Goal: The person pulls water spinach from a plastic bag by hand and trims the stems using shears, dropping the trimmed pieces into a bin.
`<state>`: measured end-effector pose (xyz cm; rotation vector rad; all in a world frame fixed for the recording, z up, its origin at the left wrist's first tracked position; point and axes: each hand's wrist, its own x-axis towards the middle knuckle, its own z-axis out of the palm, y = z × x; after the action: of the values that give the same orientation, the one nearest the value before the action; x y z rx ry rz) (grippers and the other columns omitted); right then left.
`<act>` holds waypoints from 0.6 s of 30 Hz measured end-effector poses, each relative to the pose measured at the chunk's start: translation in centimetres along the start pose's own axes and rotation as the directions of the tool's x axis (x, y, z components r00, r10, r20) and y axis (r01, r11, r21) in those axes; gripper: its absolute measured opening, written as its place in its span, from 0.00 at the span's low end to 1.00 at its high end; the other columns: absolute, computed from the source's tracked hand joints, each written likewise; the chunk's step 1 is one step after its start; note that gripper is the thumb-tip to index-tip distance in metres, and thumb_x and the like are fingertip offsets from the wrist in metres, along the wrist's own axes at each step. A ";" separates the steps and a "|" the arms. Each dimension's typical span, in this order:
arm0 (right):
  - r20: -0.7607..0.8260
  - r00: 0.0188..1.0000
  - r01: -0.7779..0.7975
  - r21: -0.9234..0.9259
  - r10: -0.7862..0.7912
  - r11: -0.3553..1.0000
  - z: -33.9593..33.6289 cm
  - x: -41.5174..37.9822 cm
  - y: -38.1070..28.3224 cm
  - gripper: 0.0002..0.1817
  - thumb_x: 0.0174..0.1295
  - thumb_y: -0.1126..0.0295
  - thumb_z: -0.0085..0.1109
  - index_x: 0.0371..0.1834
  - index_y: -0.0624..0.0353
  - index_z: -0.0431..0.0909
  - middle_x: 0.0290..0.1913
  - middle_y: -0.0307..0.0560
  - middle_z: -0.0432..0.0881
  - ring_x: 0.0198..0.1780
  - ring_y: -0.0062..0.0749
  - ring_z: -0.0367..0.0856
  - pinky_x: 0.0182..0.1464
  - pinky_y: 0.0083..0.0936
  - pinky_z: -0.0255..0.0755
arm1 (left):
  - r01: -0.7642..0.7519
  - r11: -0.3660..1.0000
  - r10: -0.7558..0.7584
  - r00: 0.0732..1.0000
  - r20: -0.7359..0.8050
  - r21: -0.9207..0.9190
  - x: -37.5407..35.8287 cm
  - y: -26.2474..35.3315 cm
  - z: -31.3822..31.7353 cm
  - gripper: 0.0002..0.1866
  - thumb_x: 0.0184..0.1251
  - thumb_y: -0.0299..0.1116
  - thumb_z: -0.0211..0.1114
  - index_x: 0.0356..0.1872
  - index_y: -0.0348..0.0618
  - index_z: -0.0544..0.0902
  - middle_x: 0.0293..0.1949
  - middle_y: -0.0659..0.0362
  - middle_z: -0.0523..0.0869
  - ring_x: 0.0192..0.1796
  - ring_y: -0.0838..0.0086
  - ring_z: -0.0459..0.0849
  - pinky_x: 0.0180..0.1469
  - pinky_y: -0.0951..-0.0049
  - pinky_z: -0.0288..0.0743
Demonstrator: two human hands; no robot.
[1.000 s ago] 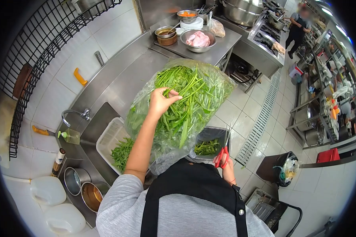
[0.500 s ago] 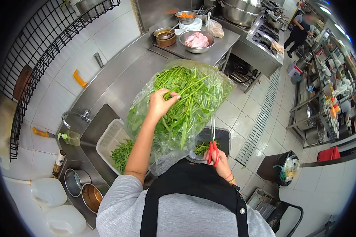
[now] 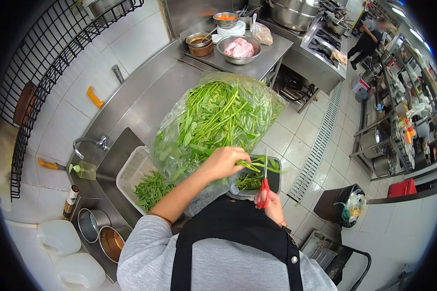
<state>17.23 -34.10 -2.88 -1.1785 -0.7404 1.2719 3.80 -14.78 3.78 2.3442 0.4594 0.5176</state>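
My left hand (image 3: 226, 161) is closed around a few green stems (image 3: 260, 166), held out over a dark bin (image 3: 273, 179). The red-handled scissors (image 3: 263, 194) are in my right hand (image 3: 273, 206), their blades pointing up and crossing the stems. Cut greens (image 3: 248, 181) lie inside the bin. Before me, a large clear plastic bag (image 3: 272, 104) lies open, full of leafy greens (image 3: 213, 114). Left of my left forearm, a white basket (image 3: 126, 174) in the sink holds more greens (image 3: 151, 190).
A metal bowl of raw meat (image 3: 239, 50) and stacked plates (image 3: 232, 30) stand on the back counter. A faucet (image 3: 102, 142) is at the left. Floor bin (image 3: 325, 206) and shelves (image 3: 381, 131) are right. Another person (image 3: 366, 41) stands far back.
My left hand has moved from the pile in the bag down and right to the scissors, bringing stems with it. The scissors are slightly lower, with stems now at their blades.
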 end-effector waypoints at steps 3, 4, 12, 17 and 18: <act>-0.214 0.961 -0.199 -0.094 0.175 0.976 -0.9 -1.6 2.2 0.21 0.66 0.56 0.47 0.22 0.61 0.72 0.21 0.41 0.72 0.26 0.24 0.70 0.33 0.21 0.63 | 0.125 0.992 -0.124 0.990 -0.066 0.020 -0.6 -1.8 0.9 0.10 0.49 0.33 0.67 0.34 0.44 0.82 0.32 0.59 0.84 0.33 0.66 0.82 0.36 0.71 0.76; -0.216 0.960 -0.200 -0.095 0.176 0.975 -1.4 -1.8 2.9 0.21 0.66 0.56 0.47 0.22 0.61 0.72 0.21 0.41 0.72 0.26 0.24 0.70 0.33 0.21 0.63 | 0.125 0.992 -0.123 0.990 -0.066 0.018 -0.6 -2.4 0.5 0.10 0.49 0.33 0.67 0.34 0.44 0.82 0.32 0.59 0.84 0.33 0.66 0.82 0.36 0.71 0.76; -0.077 0.996 -0.049 -0.017 0.047 0.999 -1.1 -1.1 0.8 0.24 0.68 0.55 0.42 0.20 0.62 0.71 0.24 0.45 0.74 0.31 0.28 0.72 0.37 0.22 0.64 | 0.686 0.684 -0.546 0.708 -0.448 0.250 -2.1 -10.2 -2.9 0.22 0.38 0.45 0.76 0.32 0.42 0.81 0.33 0.48 0.84 0.36 0.59 0.83 0.42 0.65 0.76; -0.039 0.999 -0.017 -0.049 0.015 0.999 -0.2 0.0 -1.2 0.23 0.68 0.56 0.42 0.21 0.63 0.70 0.26 0.45 0.74 0.31 0.27 0.71 0.38 0.21 0.64 | 0.635 0.770 -0.554 0.713 -0.429 0.061 -1.5 -12.4 -4.3 0.15 0.42 0.41 0.74 0.24 0.42 0.82 0.32 0.50 0.84 0.35 0.62 0.83 0.41 0.66 0.74; -0.025 1.000 -0.002 -0.059 0.000 0.998 -0.1 0.2 -1.4 0.22 0.68 0.57 0.43 0.22 0.63 0.71 0.26 0.45 0.75 0.31 0.26 0.71 0.38 0.21 0.64 | 0.642 0.765 -0.560 0.707 -0.431 0.059 -0.8 -11.3 -5.4 0.15 0.42 0.41 0.74 0.24 0.42 0.82 0.32 0.50 0.84 0.35 0.62 0.83 0.41 0.66 0.74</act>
<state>17.81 -33.82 -1.61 -1.2408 -0.7640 1.2411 -1.52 -4.21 -0.47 2.0831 1.4839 0.6300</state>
